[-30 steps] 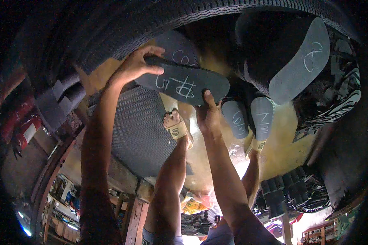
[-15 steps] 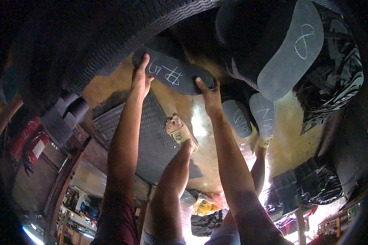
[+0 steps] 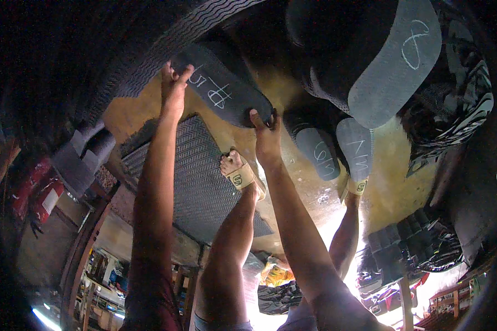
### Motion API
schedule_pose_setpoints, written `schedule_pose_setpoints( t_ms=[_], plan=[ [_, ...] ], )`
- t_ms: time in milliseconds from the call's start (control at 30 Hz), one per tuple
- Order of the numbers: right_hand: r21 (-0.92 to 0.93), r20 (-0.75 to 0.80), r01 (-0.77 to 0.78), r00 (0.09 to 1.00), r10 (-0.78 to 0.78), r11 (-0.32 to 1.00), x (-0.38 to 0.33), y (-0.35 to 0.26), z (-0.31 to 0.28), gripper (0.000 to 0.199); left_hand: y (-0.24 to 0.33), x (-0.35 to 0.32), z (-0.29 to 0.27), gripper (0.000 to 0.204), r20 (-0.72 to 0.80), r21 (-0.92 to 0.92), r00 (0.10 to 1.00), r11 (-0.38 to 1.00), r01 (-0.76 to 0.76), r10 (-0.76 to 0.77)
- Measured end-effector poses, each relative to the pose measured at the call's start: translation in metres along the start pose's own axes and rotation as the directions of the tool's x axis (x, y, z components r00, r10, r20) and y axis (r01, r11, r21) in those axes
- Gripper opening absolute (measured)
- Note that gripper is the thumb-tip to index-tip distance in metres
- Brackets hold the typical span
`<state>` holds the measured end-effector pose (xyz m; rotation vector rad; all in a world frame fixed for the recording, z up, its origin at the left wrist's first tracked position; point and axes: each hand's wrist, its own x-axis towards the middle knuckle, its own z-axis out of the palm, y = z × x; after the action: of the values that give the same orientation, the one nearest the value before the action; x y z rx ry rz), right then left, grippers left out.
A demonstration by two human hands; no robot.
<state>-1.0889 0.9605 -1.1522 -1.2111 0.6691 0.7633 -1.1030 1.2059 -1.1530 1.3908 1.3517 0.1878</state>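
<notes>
I hold a dark, sole-shaped rubber piece with white chalk marks at arm's length over the ground. My left hand grips its left end, next to the tread of a big tyre. At its right end my right hand has the fingers hooked over the edge. The piece lies tilted, its left end higher in the picture. My two feet in sandals show below my arms.
A ribbed rubber mat lies under my left arm. Two smaller chalk-marked rubber soles lie right of my hands, and a large chalk-marked rubber sheet sits on dark rubber at the top right. Stacked rubber scraps are at the lower right.
Both hands have carried the rubber piece farther from me, toward the tyre, with my arms stretching out. The piece has tilted.
</notes>
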Motion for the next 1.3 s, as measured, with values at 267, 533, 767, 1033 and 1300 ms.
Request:
schedule_pose_setpoints(
  t_ms=[267,533,767,1033,1300],
  plan=[
    [-0.128,0.021,0.052,0.999,-0.05,0.99,-0.006,-0.011,0.018,0.091,0.011,0.01,0.005,0.076,0.207,-0.098,0.978,0.994,0.056,-0.035],
    [-0.146,0.003,-0.067,0.998,0.068,0.987,0.0,0.018,0.008,0.112,-0.009,0.014,0.001,0.078,0.269,-0.214,0.962,0.977,0.011,0.048],
    [-0.677,0.208,0.164,0.978,-0.027,0.717,-0.088,0.02,-0.09,0.085,-0.11,-0.184,-0.076,0.064,0.155,0.6,0.812,0.706,0.376,-0.563],
    [-0.039,-0.161,-0.492,0.862,0.481,0.87,-0.329,-0.146,-0.259,0.047,-0.043,-0.443,-0.157,0.065,0.346,0.811,0.508,0.524,0.261,-0.789],
    [0.318,-0.057,-0.24,0.961,0.271,0.917,-0.473,-0.324,-0.421,0.034,0.105,-0.506,-0.083,0.068,0.304,0.894,0.636,0.443,0.067,-0.709]
  ],
)
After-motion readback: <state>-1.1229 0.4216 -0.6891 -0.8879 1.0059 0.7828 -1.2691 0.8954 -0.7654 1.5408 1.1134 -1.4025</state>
